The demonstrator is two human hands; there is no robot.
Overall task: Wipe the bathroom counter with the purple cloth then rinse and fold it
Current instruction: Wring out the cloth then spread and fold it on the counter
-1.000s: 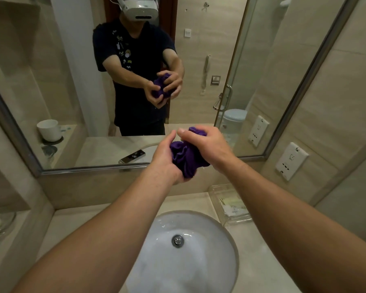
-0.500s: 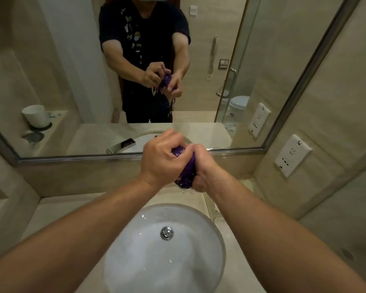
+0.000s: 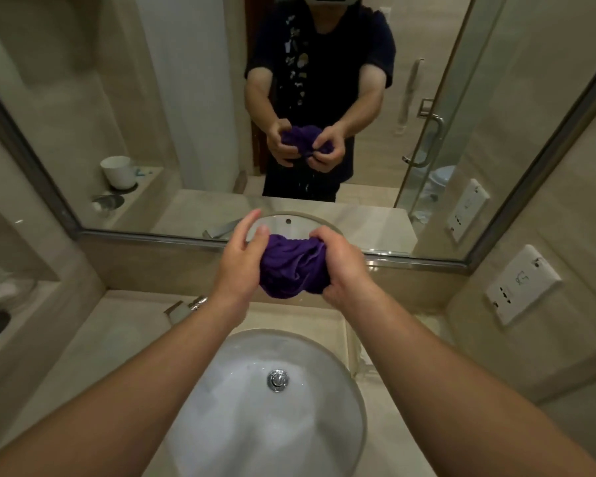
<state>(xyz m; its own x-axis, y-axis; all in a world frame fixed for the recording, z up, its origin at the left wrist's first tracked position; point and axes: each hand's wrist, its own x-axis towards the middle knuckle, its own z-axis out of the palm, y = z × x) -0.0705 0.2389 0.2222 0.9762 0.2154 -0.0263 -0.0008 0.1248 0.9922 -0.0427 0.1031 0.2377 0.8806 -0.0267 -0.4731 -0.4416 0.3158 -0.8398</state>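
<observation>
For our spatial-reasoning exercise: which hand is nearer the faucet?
Left. The left hand is just up and right of the faucet; the right hand lies farther, beyond the purple cloth.

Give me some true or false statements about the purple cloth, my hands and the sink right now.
1. The bunched purple cloth is held between the left hand and right hand above the white oval sink. True.
2. The cloth is folded flat. False: it is crumpled into a bunch.
3. The cloth covers the round metal drain. False: the drain lies bare in the basin.
4. A white wall socket sits on the right wall. True.
</observation>
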